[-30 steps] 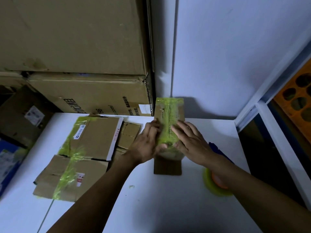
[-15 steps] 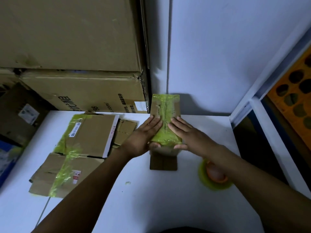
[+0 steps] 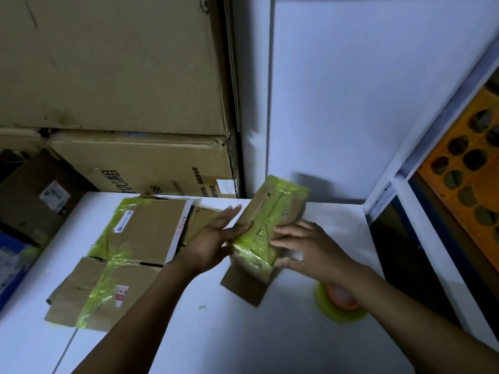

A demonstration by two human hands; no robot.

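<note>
A small cardboard box point(image 3: 272, 211) with a strip of green tape along its top stands on the white table point(image 3: 243, 333), turned so its far end points to the right. My left hand point(image 3: 213, 238) lies against its left side with straight fingers. My right hand point(image 3: 305, 247) rests on its near right corner with spread, straight fingers. A loose brown flap point(image 3: 245, 286) sticks out at the box's near end.
Flattened taped cartons point(image 3: 121, 252) lie on the table's left half. A green tape roll with an orange core point(image 3: 340, 303) sits under my right forearm. Large stacked cartons point(image 3: 113, 103) stand behind the table. A white wall and a shelf frame close the right.
The small box has been turned clockwise, its far end swinging right. My left hand slid from the top to the left side. My right hand moved toward the near right corner.
</note>
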